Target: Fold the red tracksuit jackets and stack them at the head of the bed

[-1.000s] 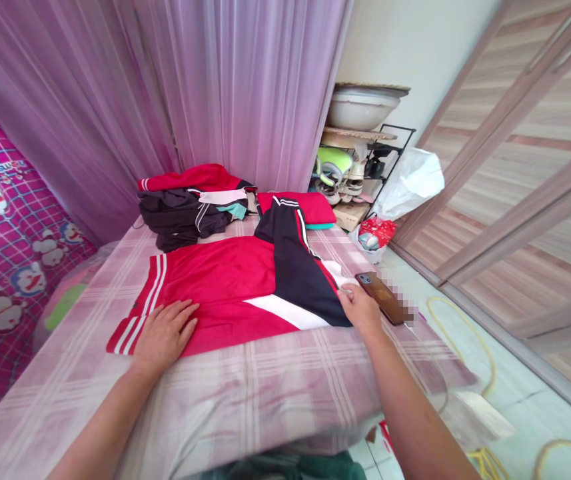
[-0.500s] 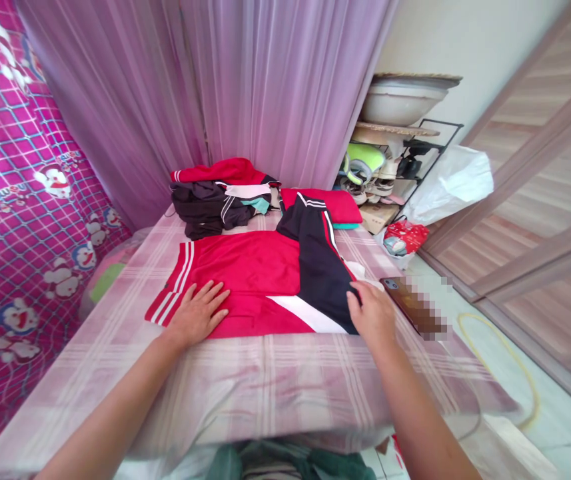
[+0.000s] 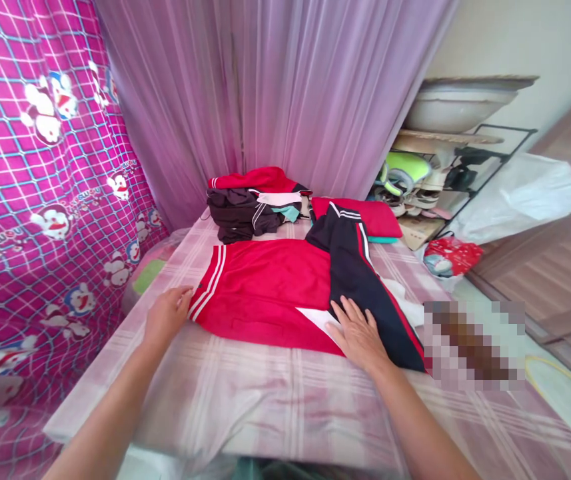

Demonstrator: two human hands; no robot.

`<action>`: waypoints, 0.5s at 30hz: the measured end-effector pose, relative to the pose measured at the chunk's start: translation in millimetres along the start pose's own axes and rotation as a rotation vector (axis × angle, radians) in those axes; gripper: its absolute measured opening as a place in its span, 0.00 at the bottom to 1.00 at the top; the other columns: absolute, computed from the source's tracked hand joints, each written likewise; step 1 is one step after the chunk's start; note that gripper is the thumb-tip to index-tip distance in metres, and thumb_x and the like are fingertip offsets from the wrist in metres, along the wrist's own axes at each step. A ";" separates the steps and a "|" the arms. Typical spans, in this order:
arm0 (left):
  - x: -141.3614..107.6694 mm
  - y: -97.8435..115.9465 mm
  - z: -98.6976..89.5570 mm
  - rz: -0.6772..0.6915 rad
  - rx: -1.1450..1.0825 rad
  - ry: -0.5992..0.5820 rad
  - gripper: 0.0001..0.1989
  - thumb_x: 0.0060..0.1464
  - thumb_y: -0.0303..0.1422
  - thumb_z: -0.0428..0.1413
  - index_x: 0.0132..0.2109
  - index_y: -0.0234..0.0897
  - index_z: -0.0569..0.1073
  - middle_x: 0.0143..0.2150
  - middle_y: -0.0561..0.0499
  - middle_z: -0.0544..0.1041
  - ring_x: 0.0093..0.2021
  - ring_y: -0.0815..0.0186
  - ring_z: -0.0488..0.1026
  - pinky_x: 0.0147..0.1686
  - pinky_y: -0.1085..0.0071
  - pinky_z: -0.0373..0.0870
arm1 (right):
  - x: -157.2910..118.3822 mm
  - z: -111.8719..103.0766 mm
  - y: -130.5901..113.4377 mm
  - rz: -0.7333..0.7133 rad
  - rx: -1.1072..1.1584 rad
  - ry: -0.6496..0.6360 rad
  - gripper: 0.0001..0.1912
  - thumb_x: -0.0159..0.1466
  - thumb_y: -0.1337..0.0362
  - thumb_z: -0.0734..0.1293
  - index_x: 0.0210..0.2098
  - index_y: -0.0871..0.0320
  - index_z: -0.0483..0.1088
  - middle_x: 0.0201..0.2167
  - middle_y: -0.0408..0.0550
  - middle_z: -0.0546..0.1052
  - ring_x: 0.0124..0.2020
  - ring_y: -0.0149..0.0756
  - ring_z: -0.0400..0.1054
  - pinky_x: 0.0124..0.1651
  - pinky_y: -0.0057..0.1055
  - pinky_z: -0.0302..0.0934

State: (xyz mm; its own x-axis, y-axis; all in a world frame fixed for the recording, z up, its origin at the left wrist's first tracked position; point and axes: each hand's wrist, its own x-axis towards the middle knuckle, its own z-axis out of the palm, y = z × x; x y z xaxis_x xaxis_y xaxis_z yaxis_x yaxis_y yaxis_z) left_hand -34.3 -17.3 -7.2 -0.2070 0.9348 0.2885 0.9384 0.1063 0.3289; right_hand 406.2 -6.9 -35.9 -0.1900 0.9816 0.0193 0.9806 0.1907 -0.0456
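A red jacket [image 3: 270, 280] with a white wedge, a dark sleeve [image 3: 365, 287] and a white-striped hem [image 3: 210, 280] lies folded lengthwise on the plaid-covered table. At the hem's near left corner is my left hand [image 3: 165, 313], its thumb and fingers closed on the edge. My right hand [image 3: 358, 333] rests flat over the white wedge and the dark sleeve, fingers spread, gripping nothing. The sleeve's cuff points away from me, towards the back of the table.
Behind the jacket sit a heap of dark and red clothes [image 3: 245, 213] and a folded red garment [image 3: 380, 217] with teal beneath it. A pixelated patch [image 3: 470, 343] covers an object at the right. A shoe rack [image 3: 485, 160] stands beyond the plaid tablecloth [image 3: 265, 393].
My left hand went from lying flat on the red cloth to the hem corner. My right hand left the right edge and now lies flat on the jacket. The dark part reaches farther right.
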 end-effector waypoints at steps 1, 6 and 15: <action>2.5 -8.1 -4.4 -0.083 0.019 -0.062 0.23 0.62 0.44 0.43 0.48 0.39 0.78 0.45 0.45 0.82 0.45 0.56 0.78 0.44 0.63 0.72 | -0.3 -0.4 -0.6 0.000 -0.003 0.007 0.31 0.69 0.51 0.54 0.68 0.57 0.59 0.71 0.57 0.55 0.71 0.49 0.47 0.68 0.55 0.44; 21.5 -10.8 -12.5 -0.147 0.017 -0.346 0.18 0.57 0.41 0.48 0.44 0.43 0.80 0.42 0.49 0.83 0.43 0.57 0.78 0.38 0.68 0.68 | -0.3 3.0 -0.6 -0.006 -0.009 0.044 0.30 0.69 0.51 0.54 0.67 0.56 0.61 0.69 0.57 0.58 0.70 0.49 0.49 0.67 0.55 0.46; 56.5 2.6 -3.1 -0.244 0.023 -0.567 0.09 0.49 0.35 0.54 0.31 0.39 0.79 0.31 0.50 0.81 0.34 0.63 0.77 0.32 0.72 0.65 | -0.1 11.8 4.4 -0.008 -0.012 0.091 0.30 0.69 0.51 0.54 0.66 0.55 0.62 0.69 0.55 0.60 0.69 0.47 0.52 0.67 0.53 0.48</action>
State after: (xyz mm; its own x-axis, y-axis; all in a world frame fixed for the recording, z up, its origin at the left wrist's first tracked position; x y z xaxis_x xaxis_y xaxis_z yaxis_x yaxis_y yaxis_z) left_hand -44.4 34.8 12.7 -0.2429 0.9165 -0.3178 0.8897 0.3411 0.3036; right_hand 410.0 -6.1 -47.9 -0.1935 0.9749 0.1102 0.9796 0.1982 -0.0332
